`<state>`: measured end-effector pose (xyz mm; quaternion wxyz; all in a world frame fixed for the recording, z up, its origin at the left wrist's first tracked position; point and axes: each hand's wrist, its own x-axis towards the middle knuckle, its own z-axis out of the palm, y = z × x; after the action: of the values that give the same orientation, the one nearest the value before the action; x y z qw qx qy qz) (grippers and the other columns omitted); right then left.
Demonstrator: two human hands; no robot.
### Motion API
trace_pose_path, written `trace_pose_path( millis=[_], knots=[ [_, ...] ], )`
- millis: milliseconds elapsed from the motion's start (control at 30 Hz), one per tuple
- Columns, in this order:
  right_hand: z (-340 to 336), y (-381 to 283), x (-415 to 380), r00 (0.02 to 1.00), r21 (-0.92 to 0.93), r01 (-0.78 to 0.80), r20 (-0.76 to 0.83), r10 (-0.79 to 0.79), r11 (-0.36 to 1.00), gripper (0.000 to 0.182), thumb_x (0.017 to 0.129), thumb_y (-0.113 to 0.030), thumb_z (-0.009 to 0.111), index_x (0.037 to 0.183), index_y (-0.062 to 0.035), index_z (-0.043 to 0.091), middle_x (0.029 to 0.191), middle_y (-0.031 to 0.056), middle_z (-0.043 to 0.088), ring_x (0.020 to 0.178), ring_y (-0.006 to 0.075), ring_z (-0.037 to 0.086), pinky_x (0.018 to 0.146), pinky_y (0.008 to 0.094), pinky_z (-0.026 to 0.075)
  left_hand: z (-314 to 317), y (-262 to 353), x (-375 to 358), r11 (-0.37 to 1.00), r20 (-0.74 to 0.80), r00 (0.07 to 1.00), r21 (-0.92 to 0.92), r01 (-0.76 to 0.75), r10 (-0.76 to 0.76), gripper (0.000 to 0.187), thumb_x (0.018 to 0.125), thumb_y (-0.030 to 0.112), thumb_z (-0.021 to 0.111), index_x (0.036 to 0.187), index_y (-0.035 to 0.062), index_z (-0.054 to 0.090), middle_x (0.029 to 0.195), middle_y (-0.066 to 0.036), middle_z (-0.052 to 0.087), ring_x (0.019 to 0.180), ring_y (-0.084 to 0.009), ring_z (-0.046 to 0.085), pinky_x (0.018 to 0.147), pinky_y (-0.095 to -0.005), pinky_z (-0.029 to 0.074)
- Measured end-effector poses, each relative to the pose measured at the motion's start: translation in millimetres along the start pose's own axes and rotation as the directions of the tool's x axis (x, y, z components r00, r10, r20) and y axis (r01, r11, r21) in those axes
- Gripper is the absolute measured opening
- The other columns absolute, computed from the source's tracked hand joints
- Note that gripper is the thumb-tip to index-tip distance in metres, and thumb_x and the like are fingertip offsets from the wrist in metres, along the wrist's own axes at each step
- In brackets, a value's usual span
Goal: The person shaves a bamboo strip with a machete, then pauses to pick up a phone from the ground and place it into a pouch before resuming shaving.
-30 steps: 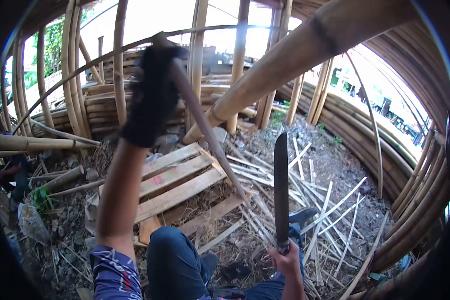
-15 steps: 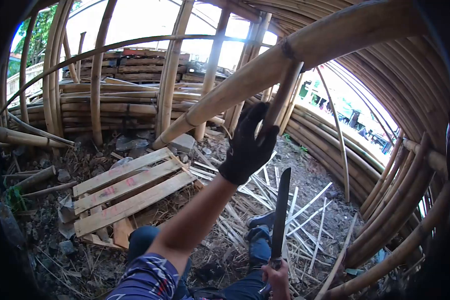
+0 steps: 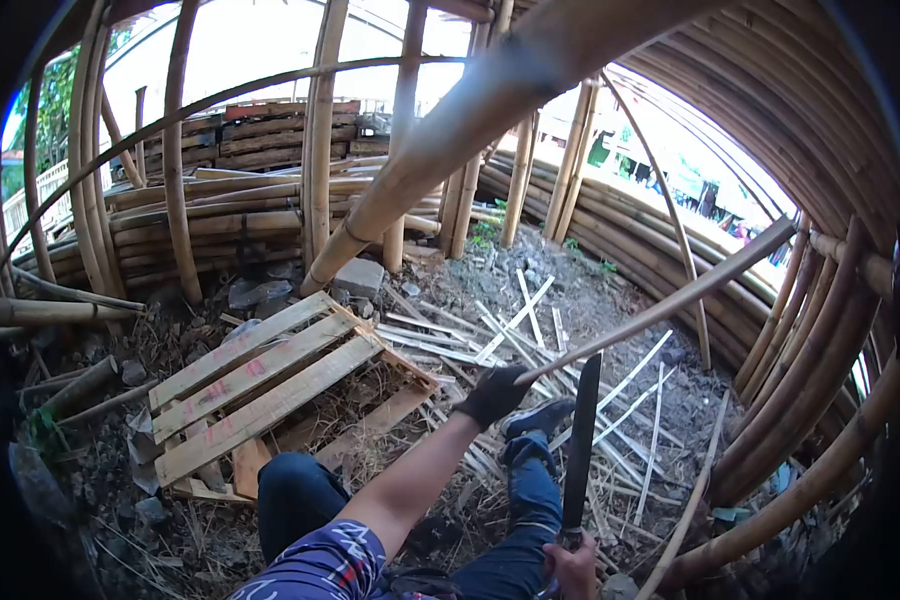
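My left hand (image 3: pixel 498 396), in a dark glove, is closed around the lower end of a long split bamboo piece (image 3: pixel 670 306). The piece slants up to the right, its far end near the bamboo wall. My right hand (image 3: pixel 574 566) is bare and wrapped around the handle of a machete (image 3: pixel 582 440). Its broad dark blade points upward, just right of the gloved hand and below the bamboo piece. Thin pale bamboo strips (image 3: pixel 625 400) lie scattered on the ground beyond the blade.
A thick bamboo pole (image 3: pixel 420 165) slants across in front of me. To the left, a wooden pallet (image 3: pixel 260 370) lies on rubble. Stacked bamboo poles (image 3: pixel 620 250) and a curved bamboo wall (image 3: pixel 820 400) stand around. A concrete block (image 3: pixel 358 277) sits by the pole's foot.
My left hand has come down from the thick pole, and the bamboo piece has swung from steep to slanting right. The machete has shifted slightly right and down.
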<state>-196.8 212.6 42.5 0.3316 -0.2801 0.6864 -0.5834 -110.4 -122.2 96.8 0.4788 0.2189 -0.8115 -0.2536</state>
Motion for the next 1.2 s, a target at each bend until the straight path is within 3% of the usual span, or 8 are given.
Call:
trace_pose_path(
  millis=[433, 567, 700, 800, 967, 1033, 1100, 1200],
  knots=[
    [20.6, -20.3, 2.7, 0.999, 0.143, 0.005, 0.05, -0.012, 0.99, 0.022, 0.072, 0.005, 0.065, 0.087, -0.0016, 0.05, 0.056, 0.004, 0.051, 0.037, 0.0142, 0.05, 0.033, 0.0266, 0.041, -88.2, 34.5, 58.9, 0.931, 0.286, 0.94, 0.357, 0.076, -0.187, 0.042, 0.092, 0.037, 0.051, 0.077, 0.0003, 0.065, 0.075, -0.024, 0.064, 0.073, -0.0412, 0.064, 0.07, -0.0488, 0.05],
    [34.2, -32.5, 5.7, 0.994, 0.155, -0.064, 0.097, 0.049, 0.986, 0.022, 0.073, 0.007, 0.064, 0.087, -0.0021, 0.049, 0.057, 0.0027, 0.05, 0.038, 0.0133, 0.05, 0.036, 0.0262, 0.041, -122.8, 32.5, 39.0, 0.859, 0.511, 0.712, 0.437, 0.268, -0.482, 0.061, 0.09, 0.051, 0.047, 0.094, -0.0062, 0.068, 0.097, -0.031, 0.065, 0.095, -0.045, 0.062, 0.088, -0.048, 0.047],
    [42.4, -30.7, 3.0, 0.993, 0.088, -0.043, 0.11, 0.033, 0.995, 0.02, 0.075, 0.006, 0.063, 0.087, -0.0026, 0.049, 0.058, 0.0027, 0.051, 0.041, 0.0111, 0.05, 0.037, 0.0251, 0.04, -180.4, 37.3, -23.2, 0.897, 0.671, 0.599, 0.368, 0.243, -0.437, 0.047, 0.097, 0.043, 0.043, 0.094, -0.0013, 0.057, 0.073, -0.018, 0.059, 0.069, -0.0288, 0.064, 0.064, -0.0382, 0.05],
    [46.6, -25.8, 6.5, 0.98, 0.061, -0.075, 0.187, 0.063, 0.995, 0.021, 0.077, 0.006, 0.062, 0.089, -0.0026, 0.048, 0.058, 0.0021, 0.05, 0.042, 0.0103, 0.05, 0.038, 0.0243, 0.04, -214.4, 10.8, -81.1, 0.771, 0.651, 0.421, 0.468, 0.432, -0.631, 0.033, 0.098, 0.03, 0.045, 0.087, -0.0008, 0.052, 0.076, -0.013, 0.057, 0.062, -0.0201, 0.061, 0.059, -0.032, 0.05],
    [72.0, -23.9, 16.7, 0.952, 0.007, -0.169, 0.261, 0.161, 0.986, 0.019, 0.076, 0.005, 0.063, 0.085, -0.0037, 0.048, 0.059, 0.0007, 0.051, 0.042, 0.0087, 0.05, 0.038, 0.0233, 0.04, -255.3, 10.3, -144.3, 0.745, 0.523, 0.531, 0.445, 0.497, -0.667, 0.034, 0.093, 0.027, 0.052, 0.104, -0.0043, 0.053, 0.078, -0.018, 0.062, 0.066, -0.0273, 0.063, 0.062, -0.0397, 0.05],
    [84.8, -18.0, 20.9, 0.946, 0.0, -0.173, 0.278, 0.166, 0.985, 0.02, 0.075, 0.007, 0.06, 0.089, -0.0024, 0.049, 0.058, 0.0019, 0.05, 0.041, 0.0106, 0.049, 0.037, 0.0241, 0.04, -264.1, 44.0, -132.3, 0.467, 0.371, 0.319, 0.436, 0.77, -0.872, 0.042, 0.091, 0.031, 0.058, 0.113, -0.0038, 0.054, 0.094, -0.023, 0.063, 0.08, -0.0343, 0.064, 0.071, -0.0419, 0.051],
    [98.0, -18.1, 25.8, 0.934, 0.003, -0.172, 0.317, 0.162, 0.985, 0.02, 0.075, 0.006, 0.061, 0.088, -0.0027, 0.049, 0.057, 0.0017, 0.049, 0.041, 0.0106, 0.05, 0.037, 0.0242, 0.04, -273.6, 51.1, -141.1, 0.633, 0.257, 0.619, 0.571, 0.522, -0.742, 0.048, 0.09, 0.033, 0.062, 0.122, -0.0023, 0.054, 0.112, -0.026, 0.062, 0.104, -0.0361, 0.062, 0.088, -0.042, 0.049],
    [118.5, -24.2, 32.3, 0.899, 0.051, -0.194, 0.408, 0.157, 0.98, 0.018, 0.076, 0.001, 0.064, 0.084, -0.0041, 0.049, 0.06, -0.0003, 0.051, 0.044, 0.0074, 0.049, 0.04, 0.0226, 0.041, -285.3, 58.3, -152.5, 0.601, 0.209, 0.615, 0.584, 0.545, -0.76, 0.051, 0.09, 0.03, 0.063, 0.129, -0.0004, 0.051, 0.116, -0.027, 0.061, 0.108, -0.0378, 0.06, 0.093, -0.0433, 0.046]
  ],
)
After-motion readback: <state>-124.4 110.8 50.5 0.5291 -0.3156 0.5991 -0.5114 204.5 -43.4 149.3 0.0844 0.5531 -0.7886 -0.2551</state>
